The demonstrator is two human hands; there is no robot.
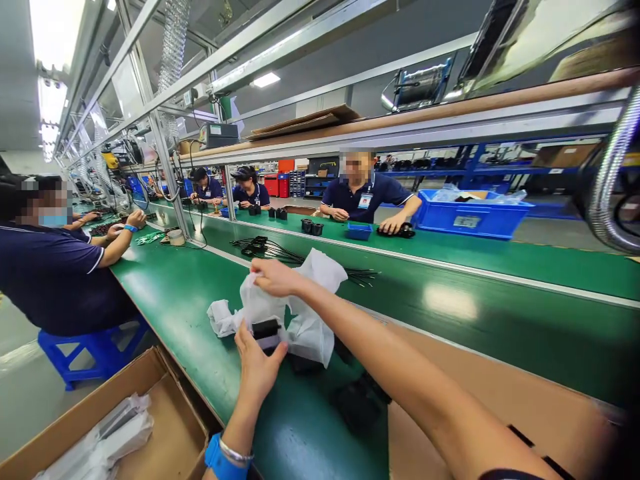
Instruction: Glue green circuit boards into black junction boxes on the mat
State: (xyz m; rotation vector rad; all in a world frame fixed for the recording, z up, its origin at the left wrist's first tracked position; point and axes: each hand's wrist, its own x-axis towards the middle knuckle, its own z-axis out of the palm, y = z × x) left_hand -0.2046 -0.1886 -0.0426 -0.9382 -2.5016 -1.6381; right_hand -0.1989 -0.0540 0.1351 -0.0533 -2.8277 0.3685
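My left hand [257, 363] grips a small black block-shaped part [265, 329] at the mouth of a white foam bag [305, 320] on the green bench. My right hand [274, 277] pinches the bag's upper edge and holds it up. A crumpled piece of white foam wrap [223, 317] lies just left of the bag. More black parts [357, 400] sit on the bench under my right forearm. A blue band is on my left wrist.
An open cardboard box [165, 393] with white bags stands low at my left. A person in a dark shirt sits on a blue stool [83, 353] to the left. Across the green conveyor [450, 300], another person works beside a blue bin [470, 217]. Black cable ties [265, 248] lie on the belt.
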